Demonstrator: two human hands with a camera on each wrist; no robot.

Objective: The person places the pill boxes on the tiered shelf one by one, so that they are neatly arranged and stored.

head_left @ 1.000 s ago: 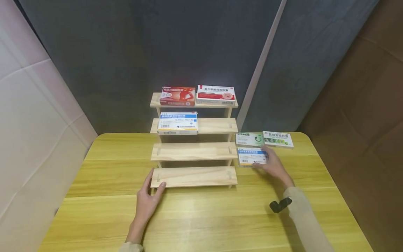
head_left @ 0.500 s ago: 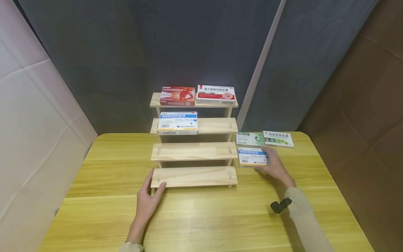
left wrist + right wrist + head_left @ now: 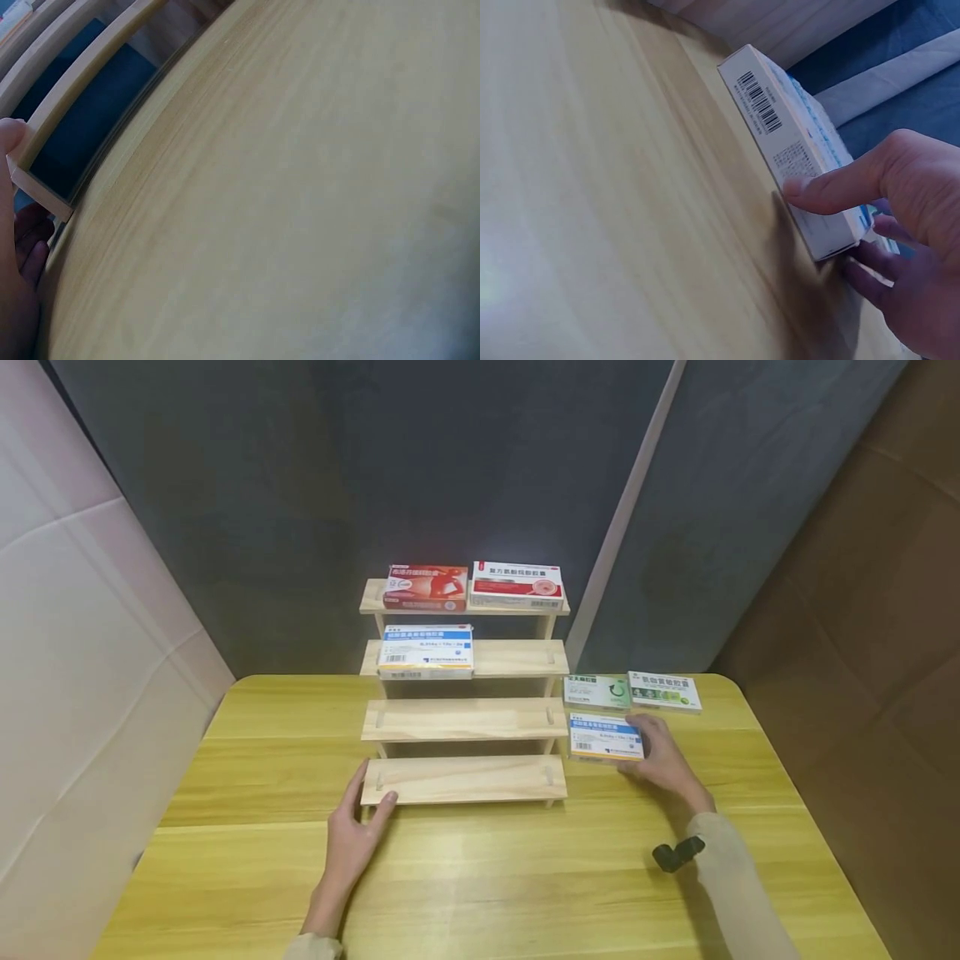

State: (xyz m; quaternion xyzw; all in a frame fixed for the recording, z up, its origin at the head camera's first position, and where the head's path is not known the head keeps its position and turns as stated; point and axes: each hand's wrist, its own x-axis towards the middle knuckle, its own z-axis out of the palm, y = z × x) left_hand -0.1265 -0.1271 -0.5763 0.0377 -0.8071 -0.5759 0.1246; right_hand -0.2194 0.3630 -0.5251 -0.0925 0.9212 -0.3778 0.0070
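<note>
Right hand (image 3: 664,762) pinches blue-white box (image 3: 604,737), right of wooden rack (image 3: 465,779); left hand (image 3: 351,839) grips rack's near-left corner; pick-up seemingly in hand, next likely needs steady lift rackward

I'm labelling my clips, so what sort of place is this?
Probably a screened-off tabletop display or filming setup: a dark grey cloth-like backdrop stands behind a yellowish wood-grain table, where a pale four-tier wooden stand holds rectangular medicine boxes.
</note>
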